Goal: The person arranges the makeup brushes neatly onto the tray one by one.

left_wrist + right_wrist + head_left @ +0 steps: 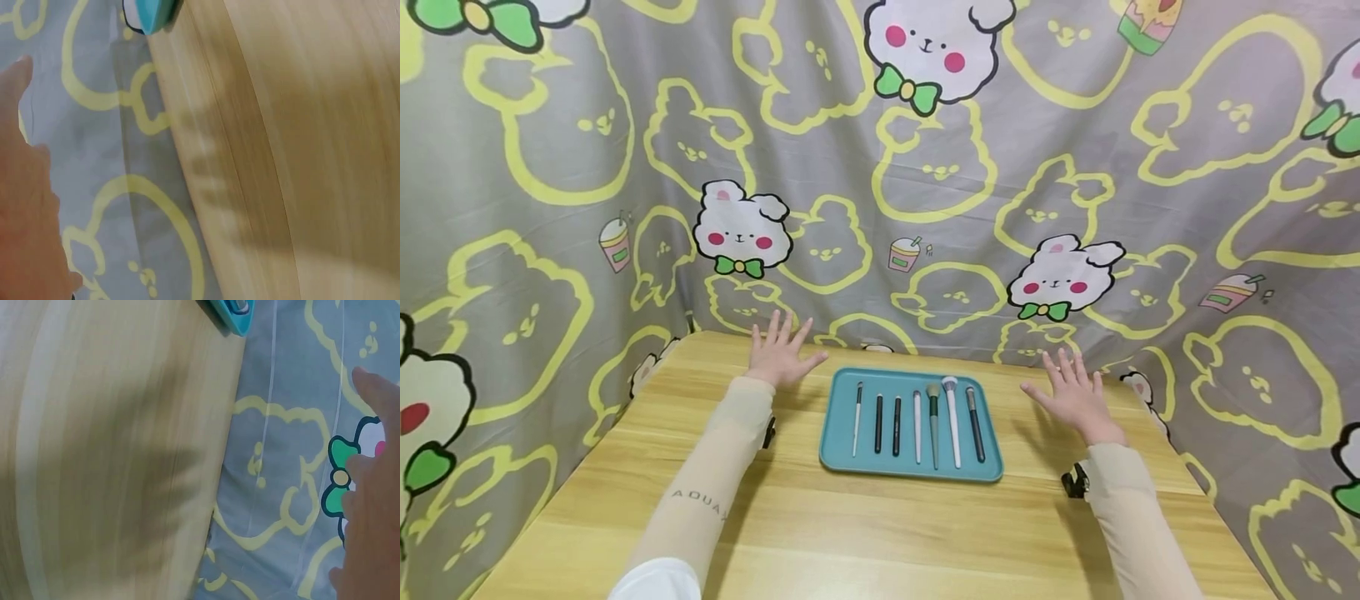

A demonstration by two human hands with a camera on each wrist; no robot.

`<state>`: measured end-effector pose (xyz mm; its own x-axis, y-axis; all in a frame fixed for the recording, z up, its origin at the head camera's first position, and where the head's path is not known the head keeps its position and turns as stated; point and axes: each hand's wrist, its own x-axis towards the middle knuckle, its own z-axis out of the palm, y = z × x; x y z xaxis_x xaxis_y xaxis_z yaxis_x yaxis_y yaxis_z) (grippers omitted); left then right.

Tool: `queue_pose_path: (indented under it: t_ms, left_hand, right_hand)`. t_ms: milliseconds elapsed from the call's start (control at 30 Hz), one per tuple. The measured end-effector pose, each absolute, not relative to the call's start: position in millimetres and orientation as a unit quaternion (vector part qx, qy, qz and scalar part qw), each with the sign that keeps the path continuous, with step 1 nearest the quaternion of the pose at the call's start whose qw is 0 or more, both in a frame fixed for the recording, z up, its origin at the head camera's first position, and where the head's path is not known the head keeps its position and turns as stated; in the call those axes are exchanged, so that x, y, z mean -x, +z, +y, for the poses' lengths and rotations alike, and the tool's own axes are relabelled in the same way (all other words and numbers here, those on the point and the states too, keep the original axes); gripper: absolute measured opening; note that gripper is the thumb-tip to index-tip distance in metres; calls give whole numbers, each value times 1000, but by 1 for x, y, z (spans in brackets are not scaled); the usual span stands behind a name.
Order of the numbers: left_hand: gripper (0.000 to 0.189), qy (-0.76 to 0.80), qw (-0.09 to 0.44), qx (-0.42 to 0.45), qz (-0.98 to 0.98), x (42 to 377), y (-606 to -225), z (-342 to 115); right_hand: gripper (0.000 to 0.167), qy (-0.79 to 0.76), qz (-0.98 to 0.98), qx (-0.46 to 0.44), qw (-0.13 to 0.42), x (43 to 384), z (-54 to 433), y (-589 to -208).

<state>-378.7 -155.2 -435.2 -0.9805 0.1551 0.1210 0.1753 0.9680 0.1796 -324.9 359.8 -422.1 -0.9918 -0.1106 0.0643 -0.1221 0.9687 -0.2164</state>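
Observation:
A teal tray (868,467) lies on the table with several makeup brushes in a row, handles toward me. Among them are a thin light-handled brush (857,421), two short black ones, a green-handled brush (934,429), a white brush with a wide head (953,425) and a dark-handled brush (976,427) at the right. My left hand (778,354), fingers spread, is left of the tray and apart from it. On the other side, my right hand (1075,400) is likewise spread and holds nothing. Both wrist views show the hands partly, over the table and curtain.
The wooden table (865,542) ends at the back against a grey curtain (955,242) with yellow outlines and white rabbit heads. Curtain also hangs along the left and right sides. A small dark device (1075,481) is strapped at the right wrist.

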Motion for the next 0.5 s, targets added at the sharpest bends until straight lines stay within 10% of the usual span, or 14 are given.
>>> queue_pose_path:
  t_ms: [500]
  left_hand:
    - [82,-94,31,84,-992,366,-438,-150]
  right_hand:
    - [88,116,-991,-61,8,317,358,-429]
